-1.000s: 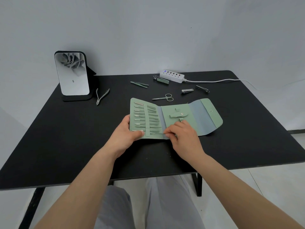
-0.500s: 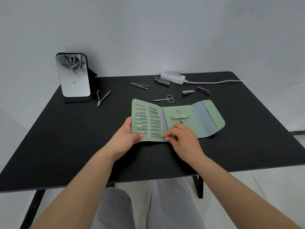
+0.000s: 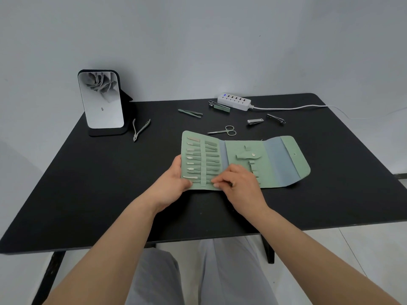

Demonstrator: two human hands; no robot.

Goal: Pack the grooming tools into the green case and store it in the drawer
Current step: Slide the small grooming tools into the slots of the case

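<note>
The green case (image 3: pixel 273 160) lies unfolded on the black table (image 3: pixel 88 183), with several slim tools strapped in its left panel. My left hand (image 3: pixel 174 183) grips the case's left front corner. My right hand (image 3: pixel 237 183) rests on the lower middle of the case, its fingertips pinching the end of the lowest tool. Loose on the table behind the case lie small scissors (image 3: pixel 224 131), tweezers (image 3: pixel 190 112), cuticle nippers (image 3: pixel 138 130), a green-handled clipper (image 3: pixel 219 106) and two metal nail clippers (image 3: pixel 255 121) (image 3: pixel 276 118).
A standing mirror (image 3: pixel 101 100) is at the back left. A white power strip (image 3: pixel 234 102) with its cable runs along the back right. My grey-trousered legs show below the table's front edge. No drawer is in view.
My right hand has shifted slightly left along the case's lower edge toward the tool straps. My left hand keeps its grip on the case.
</note>
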